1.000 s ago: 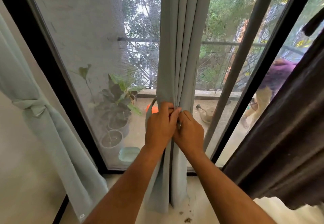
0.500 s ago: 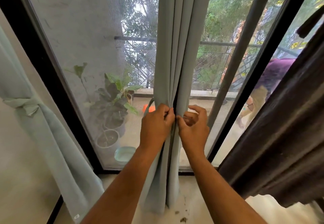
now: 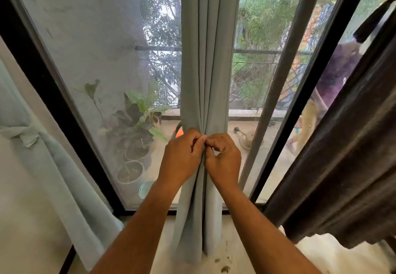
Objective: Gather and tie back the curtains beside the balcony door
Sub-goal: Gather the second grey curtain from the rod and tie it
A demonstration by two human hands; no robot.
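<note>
From the head view, I saw the pale grey curtain (image 3: 205,59) hanging as one gathered column straight ahead of me in front of the balcony door (image 3: 267,123), its long axis vertical and its foot resting on the floor (image 3: 235,258) just below my forearms; both hands met at its waist, so the cloth ran up and down from the grip and neither hand was clearly nearer, though the left hand (image 3: 182,158) wrapped further round the bundle; its fingers were curled over the folds, and a thin grey tie-back loop (image 3: 177,128) arced out behind them; the right hand (image 3: 224,158) was bunched with thumb and forefinger pinched together at the central fold, knuckles touching the left hand's; whether it pinched the tie's end or only cloth I could not tell; I judged the fastening would have to be closed right there, across the column; a second pale curtain (image 3: 53,166) hung already knotted at far left; a dark curtain (image 3: 342,155) draped at right.
</note>
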